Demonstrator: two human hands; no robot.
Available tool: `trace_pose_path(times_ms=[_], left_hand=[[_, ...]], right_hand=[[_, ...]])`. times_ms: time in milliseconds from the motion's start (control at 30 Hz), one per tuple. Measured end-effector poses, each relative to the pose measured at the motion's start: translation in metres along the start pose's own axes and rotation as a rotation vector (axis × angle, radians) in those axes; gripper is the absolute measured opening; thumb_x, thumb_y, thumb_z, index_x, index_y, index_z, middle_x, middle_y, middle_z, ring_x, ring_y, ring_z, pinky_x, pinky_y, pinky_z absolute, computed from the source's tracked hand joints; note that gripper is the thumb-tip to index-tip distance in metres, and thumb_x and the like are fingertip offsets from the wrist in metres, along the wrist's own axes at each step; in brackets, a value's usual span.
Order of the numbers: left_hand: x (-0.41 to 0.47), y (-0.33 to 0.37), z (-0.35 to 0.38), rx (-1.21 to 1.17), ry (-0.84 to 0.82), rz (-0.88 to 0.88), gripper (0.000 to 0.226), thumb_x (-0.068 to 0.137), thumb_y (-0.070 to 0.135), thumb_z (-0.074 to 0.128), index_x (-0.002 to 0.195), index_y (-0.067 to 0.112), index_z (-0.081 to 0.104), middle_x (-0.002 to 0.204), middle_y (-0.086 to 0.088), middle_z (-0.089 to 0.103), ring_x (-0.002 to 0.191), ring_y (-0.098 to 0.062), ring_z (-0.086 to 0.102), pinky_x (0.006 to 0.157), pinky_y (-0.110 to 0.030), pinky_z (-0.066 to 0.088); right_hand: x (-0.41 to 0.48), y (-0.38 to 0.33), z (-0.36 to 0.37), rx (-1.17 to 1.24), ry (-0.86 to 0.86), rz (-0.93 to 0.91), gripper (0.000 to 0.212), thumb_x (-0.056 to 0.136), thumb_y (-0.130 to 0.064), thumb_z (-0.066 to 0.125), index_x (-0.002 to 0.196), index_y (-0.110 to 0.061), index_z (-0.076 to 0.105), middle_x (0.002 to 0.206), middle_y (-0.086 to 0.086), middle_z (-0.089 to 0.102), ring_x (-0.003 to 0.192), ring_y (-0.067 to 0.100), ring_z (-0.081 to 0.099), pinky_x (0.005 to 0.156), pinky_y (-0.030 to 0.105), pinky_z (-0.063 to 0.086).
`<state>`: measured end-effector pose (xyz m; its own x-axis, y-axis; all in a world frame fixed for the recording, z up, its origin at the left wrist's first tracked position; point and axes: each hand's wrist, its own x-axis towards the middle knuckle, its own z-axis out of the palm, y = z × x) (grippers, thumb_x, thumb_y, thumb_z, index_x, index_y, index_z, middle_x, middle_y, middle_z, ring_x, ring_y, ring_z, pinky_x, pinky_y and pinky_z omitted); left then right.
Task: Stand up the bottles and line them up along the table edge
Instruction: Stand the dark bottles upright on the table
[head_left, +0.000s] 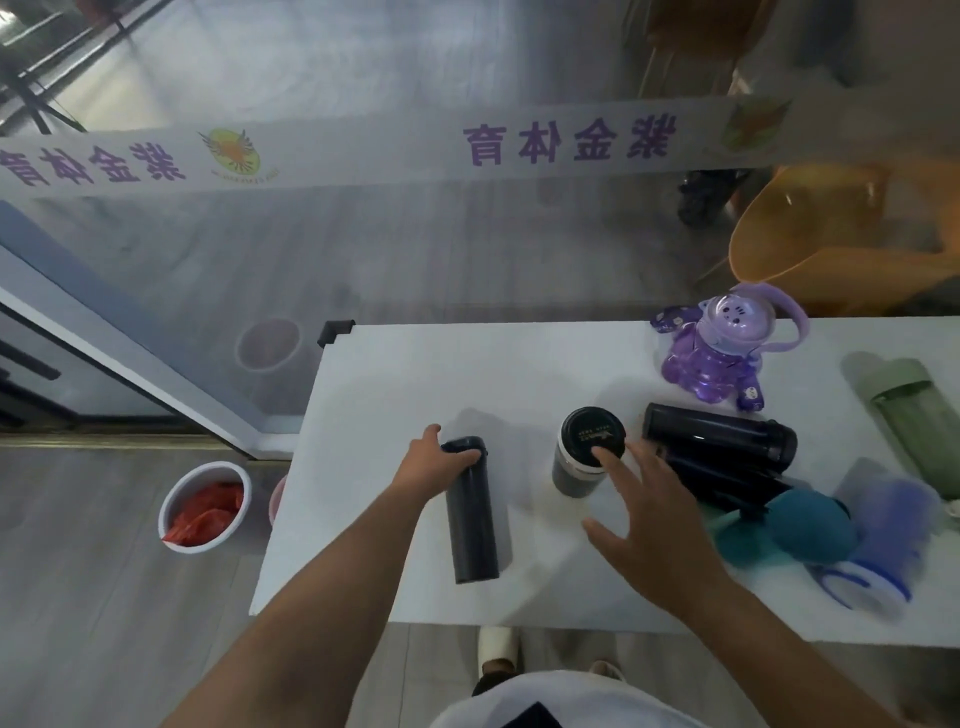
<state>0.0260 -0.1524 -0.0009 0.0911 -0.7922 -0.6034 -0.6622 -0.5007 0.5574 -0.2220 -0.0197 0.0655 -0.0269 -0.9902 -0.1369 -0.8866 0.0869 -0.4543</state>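
A slim dark flask (472, 514) stands upright on the white table (395, 374), and my left hand (431, 462) grips its cap end. A short dark cup with a black lid (584, 452) stands upright to its right. My right hand (649, 514) hovers beside it with fingers spread, one fingertip touching the lid. Two dark flasks (719, 436) lie on their sides behind my right hand. A purple bear-shaped bottle (717, 353) stands at the far edge. A teal bottle (800, 525), a blue-and-white bottle (878, 540) and a green bottle (914, 415) lie on the right.
A glass wall with a white banner (467, 150) runs just beyond the table's far edge. On the floor to the left sits a white bin with a red bag (205, 506). An orange chair (831, 234) is behind the glass at the right.
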Motion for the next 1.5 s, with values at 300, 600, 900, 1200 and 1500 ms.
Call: trace_pose_path(times_ms=[300,600,900,1200,1500], left_hand=[[0.026,0.014,0.013,-0.04,-0.096,-0.103,0.041,0.074,0.034,0.077,0.102,0.011,0.057,0.103,-0.01,0.061,0.09,-0.024,0.059,0.084,-0.045,0.057],[-0.018,0.032,-0.02,-0.103,-0.063,0.032,0.059,0.07,0.026,0.081,0.123,0.021,0.054,0.118,-0.008,0.055,0.096,-0.024,0.061,0.06,-0.026,0.052],[-0.111,0.004,-0.011,-0.025,0.146,0.314,0.068,0.069,0.018,0.083,0.128,0.03,0.051,0.124,0.004,0.034,0.098,-0.012,0.049,0.054,-0.004,0.045],[-0.128,-0.007,0.007,0.08,0.174,0.338,0.07,0.075,0.017,0.079,0.135,0.031,0.045,0.132,0.005,0.033,0.103,-0.013,0.046,0.077,-0.013,0.045],[-0.125,0.006,0.001,0.26,0.095,0.291,0.082,0.073,0.013,0.074,0.139,0.04,0.035,0.133,0.006,0.038,0.115,-0.022,0.046,0.077,-0.04,0.059]], right_hand=[[-0.025,0.013,0.005,0.047,-0.032,0.047,0.078,0.085,-0.057,0.057,0.149,-0.034,0.02,0.161,-0.002,0.014,0.148,0.02,0.013,0.119,0.042,0.019],[-0.002,0.014,-0.008,0.15,0.003,0.034,0.075,0.086,-0.053,0.057,0.149,-0.029,0.024,0.158,0.002,0.023,0.146,0.021,0.018,0.118,0.045,0.024],[0.016,0.002,0.0,0.18,-0.024,0.009,0.07,0.085,-0.046,0.062,0.146,-0.029,0.032,0.158,0.006,0.019,0.144,0.024,0.019,0.116,0.043,0.02],[0.012,0.015,0.003,0.031,-0.039,-0.072,0.072,0.085,-0.047,0.061,0.148,-0.029,0.03,0.161,0.006,0.013,0.144,0.028,0.024,0.112,0.048,0.025],[0.006,0.026,-0.006,0.054,-0.117,-0.089,0.072,0.088,-0.05,0.055,0.15,-0.036,0.019,0.163,-0.003,0.001,0.149,0.026,0.007,0.116,0.05,0.017]])
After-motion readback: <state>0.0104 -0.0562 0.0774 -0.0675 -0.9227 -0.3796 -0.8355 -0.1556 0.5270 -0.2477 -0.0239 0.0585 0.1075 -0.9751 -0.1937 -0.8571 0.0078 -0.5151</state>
